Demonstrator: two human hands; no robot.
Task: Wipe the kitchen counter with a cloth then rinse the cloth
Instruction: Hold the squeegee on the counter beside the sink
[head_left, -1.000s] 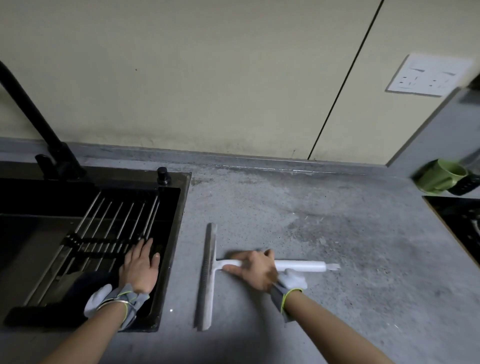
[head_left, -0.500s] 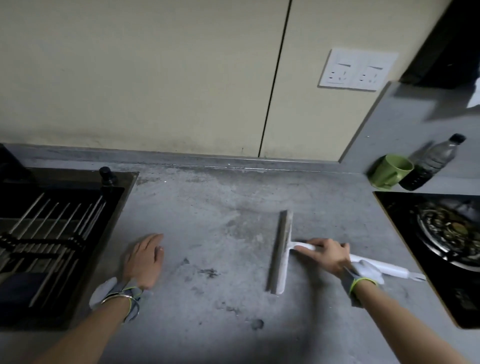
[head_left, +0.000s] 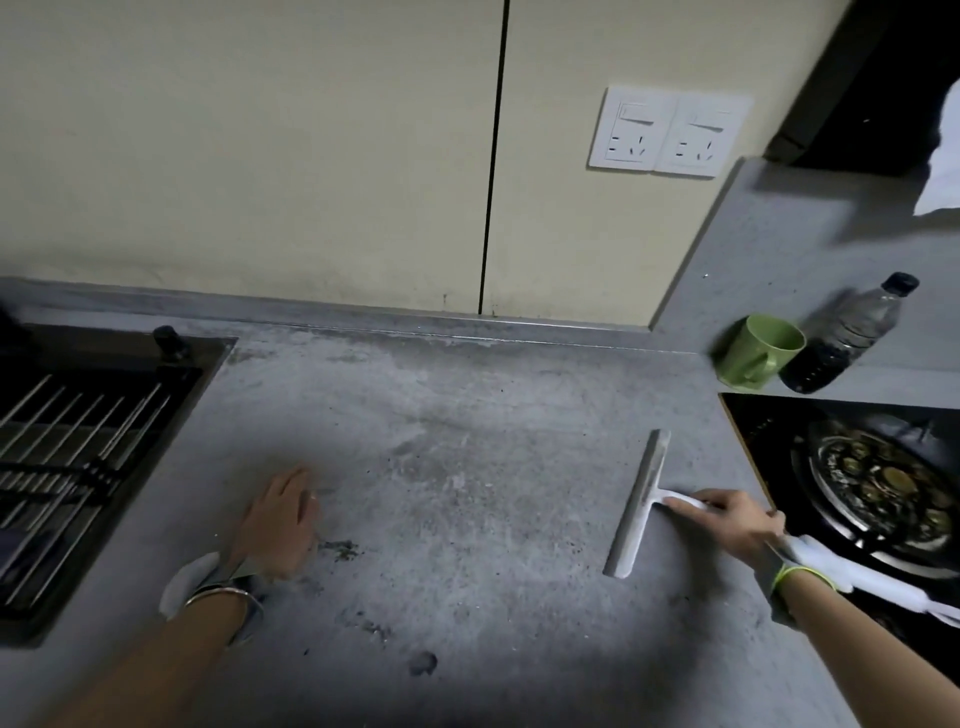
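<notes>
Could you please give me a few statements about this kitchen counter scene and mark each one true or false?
1. The right hand grips the handle of the squeegee. True.
2. The left hand holds a cloth. False: it lies flat on the bare counter, holding nothing.
3. The green mug stands beside the bottle behind the stove. True.
4. The squeegee blade lies inside the sink. False: it rests on the counter near the stove, far from the sink.
5. Dark crumbs lie on the counter close to the left hand. True.
</notes>
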